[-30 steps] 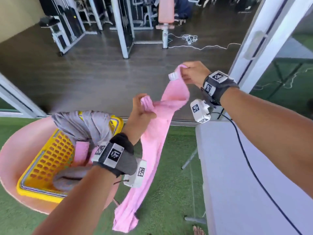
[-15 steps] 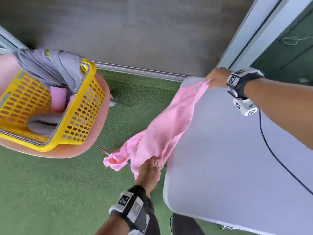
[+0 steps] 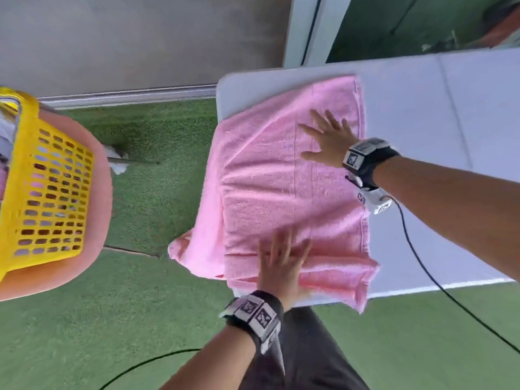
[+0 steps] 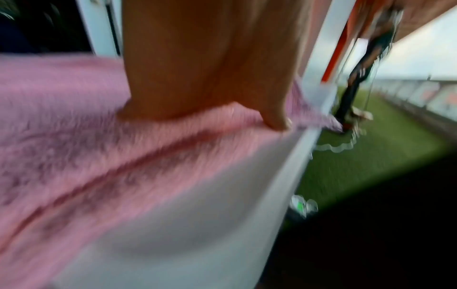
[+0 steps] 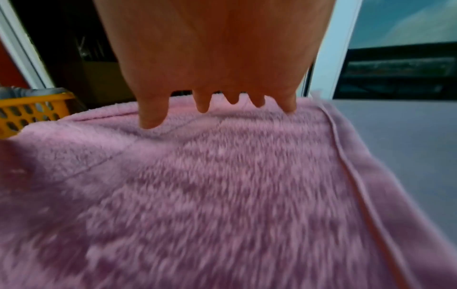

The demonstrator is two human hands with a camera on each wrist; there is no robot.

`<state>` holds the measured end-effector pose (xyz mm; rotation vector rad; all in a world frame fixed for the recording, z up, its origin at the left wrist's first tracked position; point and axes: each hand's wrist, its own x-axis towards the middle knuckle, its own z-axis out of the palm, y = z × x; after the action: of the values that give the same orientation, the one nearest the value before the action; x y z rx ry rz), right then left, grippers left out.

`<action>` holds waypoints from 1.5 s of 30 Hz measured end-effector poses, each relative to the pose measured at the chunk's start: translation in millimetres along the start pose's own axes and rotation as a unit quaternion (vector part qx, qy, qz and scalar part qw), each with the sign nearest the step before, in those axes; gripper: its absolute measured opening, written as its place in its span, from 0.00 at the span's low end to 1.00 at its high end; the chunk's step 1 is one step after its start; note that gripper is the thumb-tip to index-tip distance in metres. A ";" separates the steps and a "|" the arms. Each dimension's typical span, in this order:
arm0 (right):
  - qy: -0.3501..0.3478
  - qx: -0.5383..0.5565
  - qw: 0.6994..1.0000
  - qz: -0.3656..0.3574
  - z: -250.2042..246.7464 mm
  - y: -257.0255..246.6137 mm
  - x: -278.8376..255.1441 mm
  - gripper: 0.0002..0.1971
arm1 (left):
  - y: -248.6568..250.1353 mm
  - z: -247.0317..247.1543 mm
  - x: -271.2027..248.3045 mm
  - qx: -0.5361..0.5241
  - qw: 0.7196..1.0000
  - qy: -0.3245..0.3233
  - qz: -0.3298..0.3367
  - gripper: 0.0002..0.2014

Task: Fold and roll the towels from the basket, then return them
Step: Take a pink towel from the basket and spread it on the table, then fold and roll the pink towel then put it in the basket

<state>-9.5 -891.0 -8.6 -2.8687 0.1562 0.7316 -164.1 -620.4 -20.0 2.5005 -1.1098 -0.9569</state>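
Observation:
A pink towel [image 3: 270, 190] lies spread over the left end of the white table [image 3: 439, 108], its left part hanging over the table's edge. My left hand [image 3: 281, 263] lies flat on the towel's near side with fingers straight. Flat on the far right part rests my right hand [image 3: 326, 136], fingers spread. The left wrist view shows the left hand [image 4: 210, 74] pressing the pink towel [image 4: 86, 127] near the table edge. From the right wrist, spread fingers [image 5: 153, 115] lie on the pink towel [image 5: 222, 185]. The yellow basket [image 3: 42, 192] stands at the left.
The basket sits on a pink round chair [image 3: 95, 249] over green turf [image 3: 140, 319]. Grey cloth [image 5: 29, 91] shows in the basket. A black cable [image 3: 422, 263] runs from my right wrist across the table. A sliding-door frame [image 3: 306, 29] rises behind the table.
The towel, held stretched in the air by both hands before, now lies spread on the table. Both hands have let go and lie flat on it.

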 end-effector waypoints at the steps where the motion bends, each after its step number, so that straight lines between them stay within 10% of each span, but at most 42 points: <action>1: -0.031 0.019 0.999 0.004 12.9 -7.2 -0.6 0.41 | -11.9 8.9 -3.0 0.020 1.000 0.021 0.012 0.44; 15: -0.066 0.060 0.996 0.014 32.0 88.0 -7.2 0.44 | 78.8 39.6 90.6 0.129 0.990 0.036 -0.034 0.49; 32: -0.051 0.015 0.997 0.055 31.2 570.8 -154.6 0.44 | 494.5 136.2 345.7 0.145 0.989 0.030 -0.030 0.45; 45: 0.028 0.114 0.980 0.160 28.6 713.3 -193.2 0.41 | 597.6 150.8 437.5 0.171 0.985 0.024 0.030 0.44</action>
<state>-294.8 -1572.5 -43.0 -2.6728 0.6757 0.6376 -387.1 -1341.1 -66.0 2.7157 -1.4305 -0.7388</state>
